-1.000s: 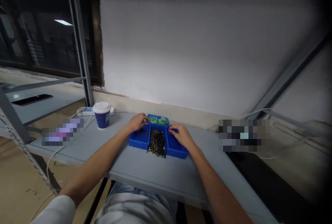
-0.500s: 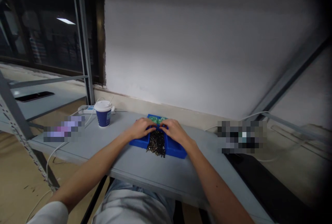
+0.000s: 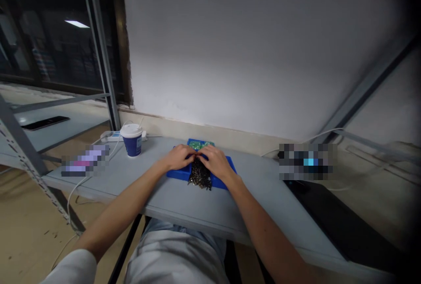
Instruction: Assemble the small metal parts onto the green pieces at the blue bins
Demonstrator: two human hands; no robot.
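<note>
Holding left hand [image 3: 179,157] and right hand [image 3: 215,160] together over glinting dark pieces [image 3: 200,177].
Curling above a blue compartmented tray [image 3: 178,174], concealing any grip.

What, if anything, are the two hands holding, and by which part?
It cannot be told: the left hand and right hand nearly meet over the blue tray and small dark parts, and anything pinched there is too small to make out.

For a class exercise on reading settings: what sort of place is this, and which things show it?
Probably a workshop or small assembly area: a grey bench bears a divided blue tray with a heap of small dark parts, beside a perforated metal upright.
</note>
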